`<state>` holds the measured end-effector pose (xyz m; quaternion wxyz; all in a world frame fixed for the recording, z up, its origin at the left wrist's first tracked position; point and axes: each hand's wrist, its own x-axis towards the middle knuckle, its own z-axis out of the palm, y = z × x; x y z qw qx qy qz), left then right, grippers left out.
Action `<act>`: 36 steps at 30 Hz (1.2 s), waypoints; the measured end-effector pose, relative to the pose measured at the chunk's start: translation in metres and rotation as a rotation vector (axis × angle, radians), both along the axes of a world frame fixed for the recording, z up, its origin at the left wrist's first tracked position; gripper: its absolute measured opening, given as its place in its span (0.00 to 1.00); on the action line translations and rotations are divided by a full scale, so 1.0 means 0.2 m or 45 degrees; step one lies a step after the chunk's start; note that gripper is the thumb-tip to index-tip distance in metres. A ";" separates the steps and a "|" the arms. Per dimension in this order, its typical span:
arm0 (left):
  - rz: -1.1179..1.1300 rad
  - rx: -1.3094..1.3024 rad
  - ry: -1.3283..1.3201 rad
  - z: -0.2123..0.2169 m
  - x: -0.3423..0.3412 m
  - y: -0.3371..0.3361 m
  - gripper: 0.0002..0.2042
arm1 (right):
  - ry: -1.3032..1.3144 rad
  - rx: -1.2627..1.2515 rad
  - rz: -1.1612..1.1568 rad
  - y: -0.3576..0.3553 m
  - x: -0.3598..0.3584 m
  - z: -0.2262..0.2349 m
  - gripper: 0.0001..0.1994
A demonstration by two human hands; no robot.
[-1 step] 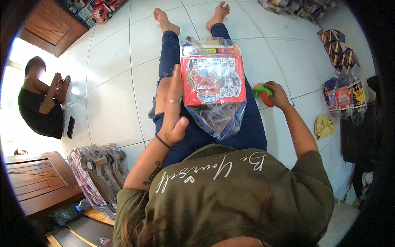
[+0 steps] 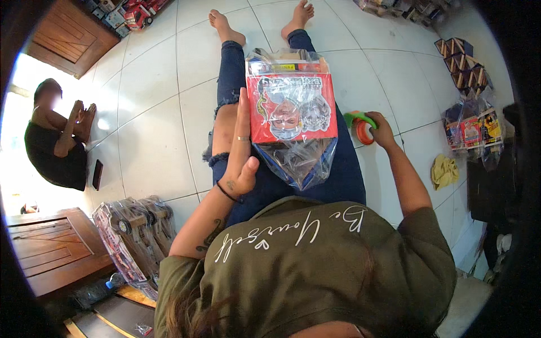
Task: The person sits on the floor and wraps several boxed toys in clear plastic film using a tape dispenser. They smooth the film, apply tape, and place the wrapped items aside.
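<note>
I see strong daylight enter from the left, where the opening (image 2: 27,70) is burned to pure white. Near it, a round glare shines on the pale floor (image 2: 149,141). The clear plastic bag (image 2: 290,163) gives small, sharp reflections. At right, the dark things (image 2: 486,194) lose their detail. In the head view, tile lines bend, corners become black, and the seated person's head (image 2: 48,93) is blurred.

The box (image 2: 291,107) lay on the lap (image 2: 350,174), the left hand (image 2: 239,149) at its left side. Right of the box, the right hand (image 2: 383,132) held the tape dispenser (image 2: 355,118); farther right lay a cloth (image 2: 444,172). Well left of the box were a phone (image 2: 97,175) and another person (image 2: 56,147).
</note>
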<state>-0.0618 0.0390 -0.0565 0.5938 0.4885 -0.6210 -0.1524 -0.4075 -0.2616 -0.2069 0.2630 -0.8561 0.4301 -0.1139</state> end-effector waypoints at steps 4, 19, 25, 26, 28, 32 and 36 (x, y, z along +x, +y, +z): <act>-0.055 0.216 0.332 -0.04 -0.06 0.01 0.42 | -0.852 0.752 -0.672 0.09 -0.15 -0.33 0.23; -0.323 0.579 -1.683 0.62 0.20 -1.05 0.28 | -1.131 0.038 -0.518 0.54 0.38 0.36 0.28; 0.409 1.253 -1.345 0.57 0.41 -1.16 0.43 | -1.562 0.303 -0.083 0.71 1.00 0.51 0.41; 0.433 1.372 -1.280 0.57 0.40 -1.14 0.44 | -1.711 0.478 -0.194 0.67 1.09 0.50 0.41; 0.141 1.479 -1.039 0.60 0.44 -1.04 0.44 | -2.016 0.933 -0.268 0.56 1.22 0.52 0.39; -0.274 1.067 0.037 0.51 0.42 -0.69 0.43 | -2.148 1.725 -0.111 0.38 1.28 0.71 0.35; -0.281 0.591 0.614 0.32 0.32 -0.40 0.52 | -1.893 1.672 0.131 0.34 1.21 0.94 0.35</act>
